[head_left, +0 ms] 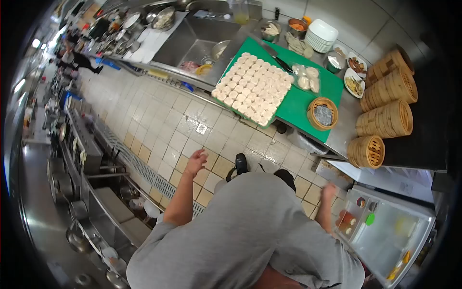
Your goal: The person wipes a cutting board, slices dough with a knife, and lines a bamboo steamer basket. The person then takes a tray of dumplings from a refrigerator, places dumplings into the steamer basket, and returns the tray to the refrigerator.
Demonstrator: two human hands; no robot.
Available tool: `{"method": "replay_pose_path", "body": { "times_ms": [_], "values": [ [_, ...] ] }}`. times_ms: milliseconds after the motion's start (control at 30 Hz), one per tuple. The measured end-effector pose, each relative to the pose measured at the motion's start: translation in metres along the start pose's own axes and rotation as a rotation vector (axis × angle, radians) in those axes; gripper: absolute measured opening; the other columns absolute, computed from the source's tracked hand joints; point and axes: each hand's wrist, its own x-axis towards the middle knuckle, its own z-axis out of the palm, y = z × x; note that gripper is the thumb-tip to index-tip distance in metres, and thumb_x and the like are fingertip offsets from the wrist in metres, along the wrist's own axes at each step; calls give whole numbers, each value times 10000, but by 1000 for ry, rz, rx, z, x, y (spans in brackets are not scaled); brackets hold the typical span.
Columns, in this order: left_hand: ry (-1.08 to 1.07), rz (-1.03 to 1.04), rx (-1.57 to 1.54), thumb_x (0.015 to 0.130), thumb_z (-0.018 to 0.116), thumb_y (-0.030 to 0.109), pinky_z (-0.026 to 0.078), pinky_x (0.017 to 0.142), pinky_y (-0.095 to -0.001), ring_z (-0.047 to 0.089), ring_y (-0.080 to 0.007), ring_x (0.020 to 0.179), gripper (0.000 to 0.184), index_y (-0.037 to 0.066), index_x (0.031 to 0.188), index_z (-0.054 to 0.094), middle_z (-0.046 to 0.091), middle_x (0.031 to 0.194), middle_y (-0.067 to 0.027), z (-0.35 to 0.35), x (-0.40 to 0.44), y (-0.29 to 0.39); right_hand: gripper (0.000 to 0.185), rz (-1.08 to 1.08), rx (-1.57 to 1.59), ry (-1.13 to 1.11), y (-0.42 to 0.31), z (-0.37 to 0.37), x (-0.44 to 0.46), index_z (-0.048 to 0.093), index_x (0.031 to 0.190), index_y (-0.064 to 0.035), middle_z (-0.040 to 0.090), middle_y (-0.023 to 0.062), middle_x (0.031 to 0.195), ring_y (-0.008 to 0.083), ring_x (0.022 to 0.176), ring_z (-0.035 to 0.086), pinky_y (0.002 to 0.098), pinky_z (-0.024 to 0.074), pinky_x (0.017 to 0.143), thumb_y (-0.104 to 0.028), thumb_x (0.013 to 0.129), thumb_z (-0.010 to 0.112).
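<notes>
Over the tiled floor, my left hand [196, 162] hangs with its fingers apart and nothing in it. My right hand [329, 190] is low at the right, near an open fridge door [385, 231]; it is blurred and its fingers cannot be made out. Ahead, on a green board [296, 108], stands a tray of many round pale pieces [252, 86]. A bag of pale balls [306, 78] and a small bamboo steamer [323, 114] with a grey lining lie beside it. Neither hand touches these things.
A steel sink [192, 41] is beyond the floor, left of the board. Stacked bamboo steamers [385, 118], white plates [321, 36] and food dishes [354, 84] stand at the right. Shelves with pots [77, 209] line the left. A person [77, 59] is far off at the upper left.
</notes>
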Motion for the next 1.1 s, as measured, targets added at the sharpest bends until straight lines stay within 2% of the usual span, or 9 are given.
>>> {"method": "replay_pose_path", "body": {
  "times_ms": [67, 200, 367, 467, 700, 833, 900, 1067, 1100],
  "values": [
    [-74, 42, -95, 978, 728, 332, 564, 855, -434, 635, -219, 1081, 616, 163, 1522, 494, 613, 1315, -86, -3, 38, 46, 184, -40, -5, -143, -107, 84, -128, 673, 986, -52, 673, 61, 794, 154, 592, 621, 332, 509, 521, -235, 1002, 665],
    [-115, 145, -106, 979, 727, 315, 573, 849, -429, 640, -224, 1069, 657, 168, 1552, 442, 595, 1335, -98, 14, 91, 146, 168, -796, -96, -357, -302, 164, -190, 639, 1018, 2, 617, 69, 721, 140, 618, 642, 332, 526, 549, -144, 966, 704],
    [-72, 176, -290, 978, 732, 297, 583, 840, -441, 642, -264, 1075, 818, 187, 1631, 252, 517, 1437, -124, 49, 111, 229, 256, -1123, -419, -263, -463, 240, -105, 732, 1050, 37, 730, 300, 1027, 482, 974, 694, 515, 550, 884, -26, 893, 539],
    [-76, 177, -301, 986, 725, 308, 586, 875, -461, 635, -291, 1120, 858, 194, 1652, 197, 495, 1488, -139, 55, 105, 238, 300, -985, -759, -324, -515, 268, -53, 697, 1061, 101, 713, 331, 1072, 475, 1024, 693, 514, 546, 944, -1, 833, 532],
    [-127, 80, -408, 1016, 688, 309, 584, 890, -477, 640, -270, 1119, 810, 219, 1660, 204, 512, 1441, -119, 38, 88, 212, 526, -1196, -455, -85, -532, 304, -24, 524, 1374, 7, 672, 301, 1156, 479, 1127, 650, 511, 527, 998, -46, 861, 630],
    [-170, 34, -421, 1011, 691, 296, 568, 917, -487, 636, -264, 1122, 792, 212, 1653, 234, 529, 1434, -103, 39, 112, 221, 377, -1146, -368, 48, -528, 314, -23, 625, 1244, 2, 711, 243, 1021, 451, 980, 685, 500, 554, 898, -71, 882, 700],
    [-223, 112, -364, 1010, 684, 288, 559, 930, -461, 633, -251, 1122, 803, 202, 1657, 217, 564, 1411, -90, 41, 132, 237, 328, -816, -310, -176, -528, 300, -42, 656, 1236, 8, 728, 199, 1000, 368, 934, 722, 436, 574, 839, -130, 938, 659],
    [-327, 212, -73, 948, 764, 222, 544, 975, -386, 647, -217, 1156, 737, 106, 1588, 417, 616, 1411, -97, 21, 172, 263, 351, -550, -153, -452, -446, 268, -131, 666, 1236, 33, 727, 108, 967, 179, 799, 721, 345, 569, 697, -215, 988, 658],
    [-335, 446, 169, 902, 802, 178, 535, 1001, -373, 644, -219, 1190, 764, 76, 1568, 443, 625, 1414, -106, 18, 163, 274, 357, -438, -106, -483, -432, 260, -157, 660, 1253, 29, 721, 97, 981, 178, 804, 721, 331, 567, 688, -215, 992, 656]
  ]
}}
